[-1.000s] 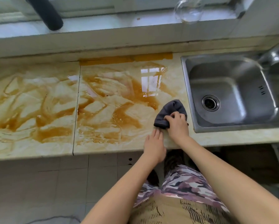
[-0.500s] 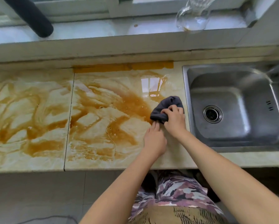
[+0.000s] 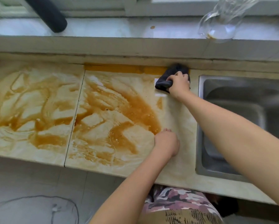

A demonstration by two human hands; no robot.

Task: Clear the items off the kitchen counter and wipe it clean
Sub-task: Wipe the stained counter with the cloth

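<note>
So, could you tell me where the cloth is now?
Head view: the dark cloth is at the back edge of the counter, just left of the sink, in the right hand.

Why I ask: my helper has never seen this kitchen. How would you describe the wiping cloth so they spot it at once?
Find the steel sink on the right, then look just left of its far corner, at the back of the counter. There the right hand grips the cloth: dark grey and bunched, the only dark thing on that pale, brown-smeared surface.
</note>
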